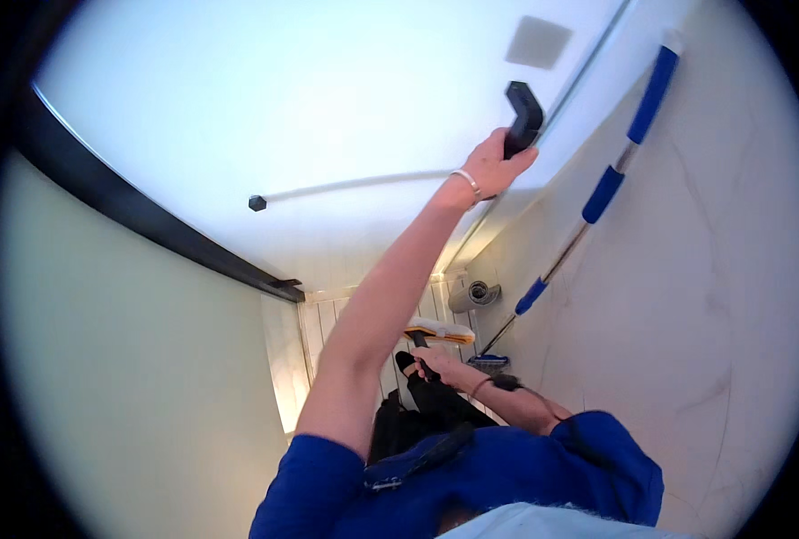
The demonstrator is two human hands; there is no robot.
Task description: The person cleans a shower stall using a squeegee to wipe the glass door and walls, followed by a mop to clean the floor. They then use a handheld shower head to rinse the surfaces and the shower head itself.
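Note:
My left hand [497, 164] is stretched up and forward, with its fingers closed round a black angular handle [525, 112] on a bright, pale glass panel [346, 99]. Lower down, close to my legs, my right hand [434, 363] grips the black handle of a cleaning tool. That tool is a window scrubber [442, 331] with a white pad and an orange-yellow edge, held just above the floor in this view. A black shoe [405, 361] shows beside my right hand. My right fingers are partly hidden.
A blue-and-silver pole mop [603, 193] leans along the marble-look wall [678, 296] on the right, its head low near my right arm. Behind the scrubber lies a rolled grey mat [474, 296] on the slatted floor [328, 316]. A dark frame [148, 211] runs down the left, and a black knob [257, 203] sits on the panel.

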